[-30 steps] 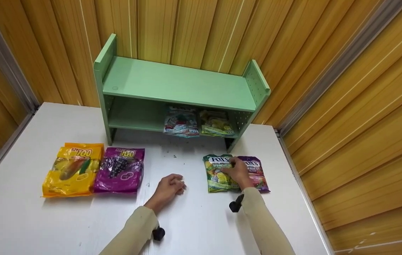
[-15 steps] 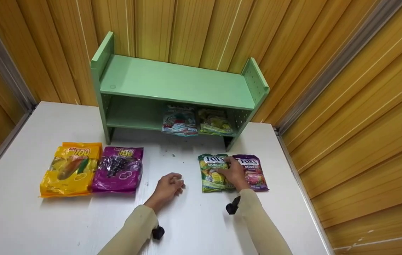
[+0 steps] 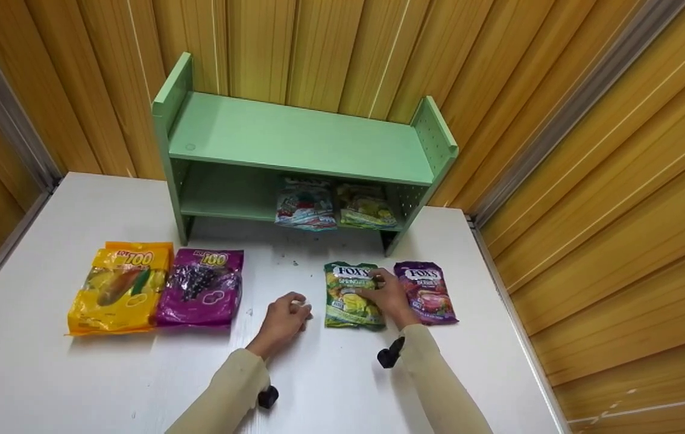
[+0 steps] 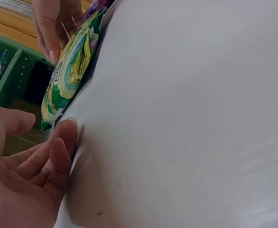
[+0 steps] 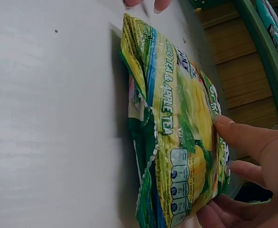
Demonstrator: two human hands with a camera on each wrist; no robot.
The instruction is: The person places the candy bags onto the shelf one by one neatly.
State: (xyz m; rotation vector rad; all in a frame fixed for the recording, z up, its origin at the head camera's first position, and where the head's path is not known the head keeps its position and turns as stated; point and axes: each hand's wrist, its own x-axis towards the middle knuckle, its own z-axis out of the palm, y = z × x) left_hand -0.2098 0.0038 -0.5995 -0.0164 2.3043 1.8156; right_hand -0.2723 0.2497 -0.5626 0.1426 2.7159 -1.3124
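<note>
My right hand (image 3: 392, 298) is pinching the green Fox's bag (image 3: 345, 301), my thumb pressing on its printed face and my other fingers curling at its edge. The bag is lying face up on the white table (image 3: 318, 386), in front of the right half of the green shelf (image 3: 300, 138). My left hand (image 3: 282, 319) is holding nothing, its fingers curling loosely, out in front of the shelf's middle; whether its fingertips are touching the table I can't quite tell. The purple Fox's bag (image 3: 436, 301) is lying in front of the shelf's right end. The purple 100 bag (image 3: 198, 295) is lying in front of the shelf's left end, with the orange 100 bag (image 3: 119, 295) sitting beyond that end. Two more packets (image 3: 305, 208) are resting side by side on the shelf's lower level, toward its right.
</note>
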